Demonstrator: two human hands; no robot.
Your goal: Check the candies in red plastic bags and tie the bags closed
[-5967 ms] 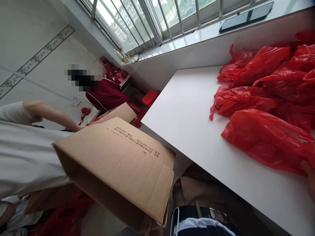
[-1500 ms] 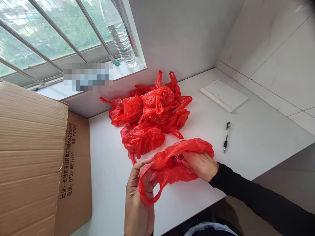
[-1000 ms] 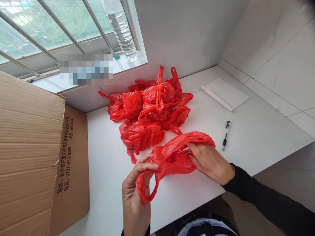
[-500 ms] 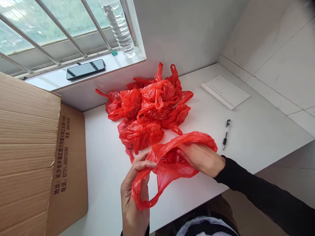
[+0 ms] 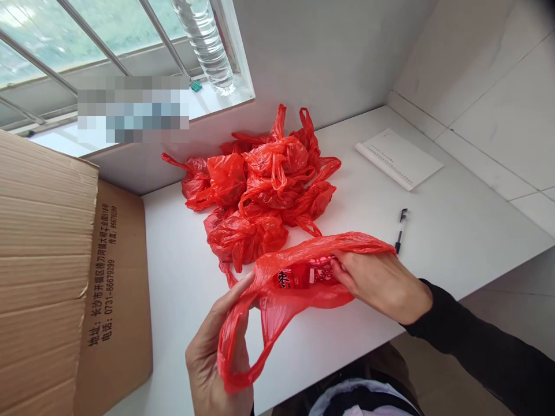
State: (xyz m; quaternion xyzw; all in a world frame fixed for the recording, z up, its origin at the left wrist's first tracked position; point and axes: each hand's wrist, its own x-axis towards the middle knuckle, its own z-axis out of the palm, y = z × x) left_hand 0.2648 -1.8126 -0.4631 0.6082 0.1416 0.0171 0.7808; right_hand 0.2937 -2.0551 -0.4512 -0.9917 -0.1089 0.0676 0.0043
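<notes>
I hold a red plastic bag (image 5: 299, 292) open over the white table (image 5: 451, 231). My left hand (image 5: 212, 361) grips one handle loop, stretched toward me. My right hand (image 5: 381, 283), in a black sleeve, is closed on a red and white packet (image 5: 299, 277) at the bag's mouth. Just behind lies a heap of tied red bags (image 5: 264, 185).
A large cardboard box (image 5: 56, 277) stands on the table's left side. A pen (image 5: 401, 230) and a sheet of paper (image 5: 399, 157) lie at the right. A water bottle (image 5: 206, 43) stands on the windowsill. Tiled wall runs along the right.
The bag's mouth has been pulled wider, and the printed packet now shows inside. My left hand has drawn the handle closer to me. Six seconds ago I faced another way, with a person holding a box.
</notes>
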